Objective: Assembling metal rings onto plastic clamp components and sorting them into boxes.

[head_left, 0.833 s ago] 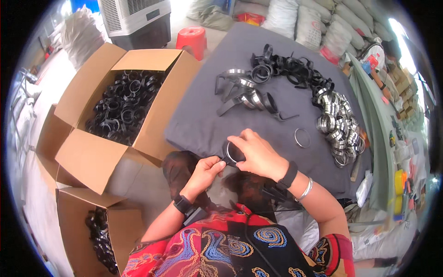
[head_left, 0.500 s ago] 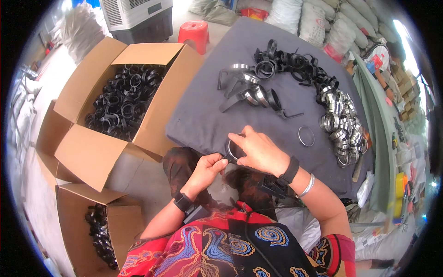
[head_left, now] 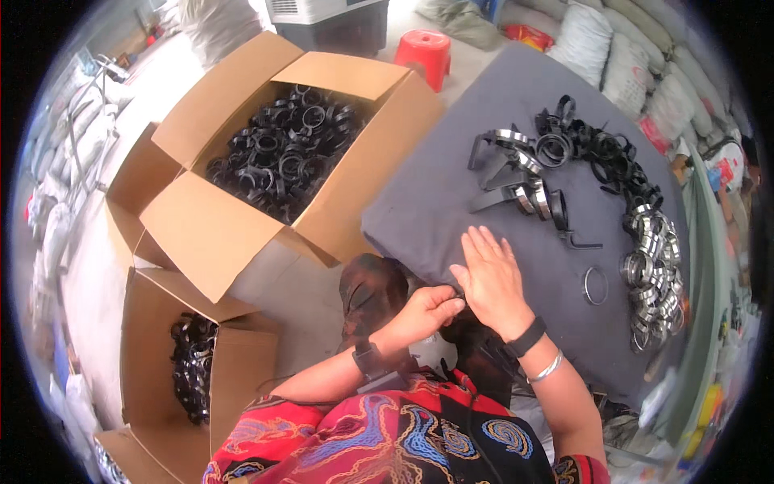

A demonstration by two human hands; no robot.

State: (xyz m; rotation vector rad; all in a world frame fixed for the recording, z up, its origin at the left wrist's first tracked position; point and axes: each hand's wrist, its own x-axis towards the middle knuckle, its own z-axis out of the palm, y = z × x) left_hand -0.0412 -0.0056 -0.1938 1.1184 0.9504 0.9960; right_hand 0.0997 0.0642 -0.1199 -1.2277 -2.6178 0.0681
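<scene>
My left hand [head_left: 426, 316] is closed in a pinch near the front edge of the grey-covered table [head_left: 427, 194]. A dark bit shows at its fingertips, apparently the arm of a black-armed ring, mostly hidden by my right hand. My right hand [head_left: 493, 286] lies flat with its fingers stretched out, just right of the left fingertips. Beyond it sits a group of black-armed rings [head_left: 528, 189] with silver bands. One thin loose silver ring [head_left: 595, 285] lies to the right of my right hand.
Silver rings [head_left: 655, 266] are heaped along the table's right side, with black rings [head_left: 605, 153] behind them. At left stands an open carton [head_left: 355, 189] full of black rings; a smaller carton [head_left: 238, 371] is nearer. A red stool [head_left: 425, 55] stands behind.
My right hand has gone from gripping around the ring to lying flat with straight fingers. My left hand still pinches. The whole view has shifted, moving the scene rightward.
</scene>
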